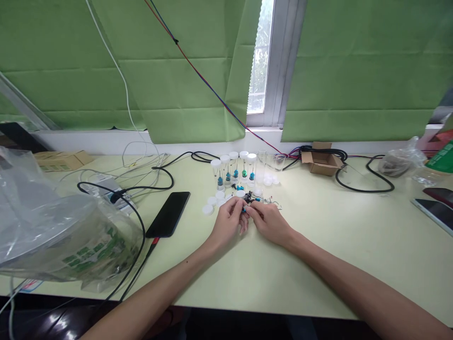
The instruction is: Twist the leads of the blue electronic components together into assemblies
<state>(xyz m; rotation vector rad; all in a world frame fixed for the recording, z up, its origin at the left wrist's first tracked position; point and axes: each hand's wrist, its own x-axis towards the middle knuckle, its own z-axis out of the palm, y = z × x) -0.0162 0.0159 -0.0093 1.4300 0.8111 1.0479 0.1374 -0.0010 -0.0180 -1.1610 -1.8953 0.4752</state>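
Observation:
My left hand point(231, 217) and my right hand point(271, 221) meet just above the table, fingers pinched around a small blue and black part point(244, 209). Fingers hide most of it, so its kind cannot be made out. Just beyond them lies a small pile of black and blue parts point(248, 196), with another blue part point(239, 188) behind. Loose white caps point(207, 209) are scattered to the left of the pile. Several clear tubes with white lids point(251, 167) stand upright in a cluster, holding small blue pieces; one has a green piece point(244, 173).
A black phone point(168, 215) lies left of my hands, a cable at its lower end. Further left is a large plastic-wrapped tub point(88, 236). An open cardboard box point(323, 163) and black cables point(364, 189) are at the back right. Another device point(434, 215) lies at the right edge.

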